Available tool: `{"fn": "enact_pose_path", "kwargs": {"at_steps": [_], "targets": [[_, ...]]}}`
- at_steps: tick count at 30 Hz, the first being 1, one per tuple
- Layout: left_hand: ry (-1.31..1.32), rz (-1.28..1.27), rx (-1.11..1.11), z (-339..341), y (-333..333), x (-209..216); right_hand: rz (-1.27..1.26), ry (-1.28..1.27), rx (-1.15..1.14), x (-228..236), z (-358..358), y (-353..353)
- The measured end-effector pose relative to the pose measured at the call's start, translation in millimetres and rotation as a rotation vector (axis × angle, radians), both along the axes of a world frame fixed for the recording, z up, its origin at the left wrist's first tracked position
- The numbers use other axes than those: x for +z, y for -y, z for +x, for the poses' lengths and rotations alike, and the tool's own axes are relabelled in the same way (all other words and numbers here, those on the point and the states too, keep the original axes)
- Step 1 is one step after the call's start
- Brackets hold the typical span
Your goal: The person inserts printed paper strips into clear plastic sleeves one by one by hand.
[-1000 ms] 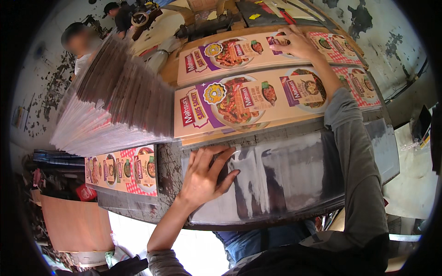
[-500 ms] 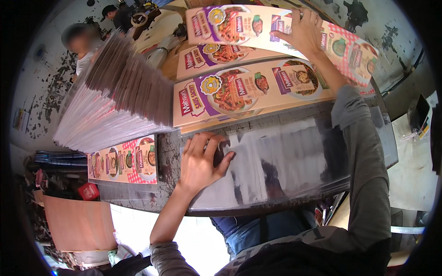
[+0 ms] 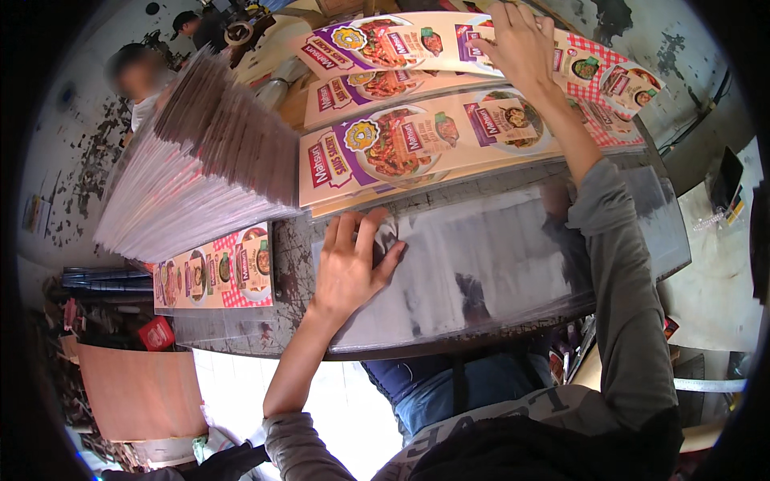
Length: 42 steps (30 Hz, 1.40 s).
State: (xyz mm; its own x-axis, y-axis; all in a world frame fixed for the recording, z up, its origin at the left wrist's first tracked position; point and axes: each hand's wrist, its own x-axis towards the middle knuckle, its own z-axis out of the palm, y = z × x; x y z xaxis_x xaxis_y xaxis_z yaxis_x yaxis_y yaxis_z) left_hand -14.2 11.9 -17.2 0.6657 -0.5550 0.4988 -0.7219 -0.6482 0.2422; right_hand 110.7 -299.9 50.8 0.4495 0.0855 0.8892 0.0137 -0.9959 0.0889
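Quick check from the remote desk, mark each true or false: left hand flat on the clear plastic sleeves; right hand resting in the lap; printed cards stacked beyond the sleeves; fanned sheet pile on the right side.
1. The left hand lies flat on the clear plastic sleeves. True.
2. The right hand rests in the lap. False: it reaches far forward, holding a printed card.
3. Printed cards lie stacked beyond the sleeves. True.
4. The fanned sheet pile stands on the right. False: on the left.

A worn, paint-flecked dark metal worktable point(image 3: 285, 321) stands between stained, peeling grey walls point(image 3: 72, 160) in bright daylight.
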Motion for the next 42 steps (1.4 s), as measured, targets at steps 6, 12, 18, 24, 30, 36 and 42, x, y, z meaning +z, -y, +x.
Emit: {"fn": "enact_pose_path", "kwargs": {"at_steps": [6,12,18,24,30,36,42], "targets": [[-0.001,-0.016,0.034,-2,4,1,0.064,-0.001,-0.101,37,-17,11],[0.054,0.032,0.025,-3,1,0,0.195,-0.203,-0.15,82,-53,24],[0.176,0.084,-0.073,-4,5,4,0.251,-0.232,-0.012,106,-81,19],[0.321,0.085,-0.27,-4,-2,4,0.461,-0.592,0.426,130,-109,-33],[0.439,0.055,-0.381,-4,-10,-4,0.274,-0.359,0.736,100,-87,-143],[0.523,0.064,-0.387,-4,-7,-1,0.243,-0.161,0.86,97,-69,-201],[0.568,0.045,-0.353,-6,-11,0,0.319,-0.318,0.934,75,-78,-198]]}}
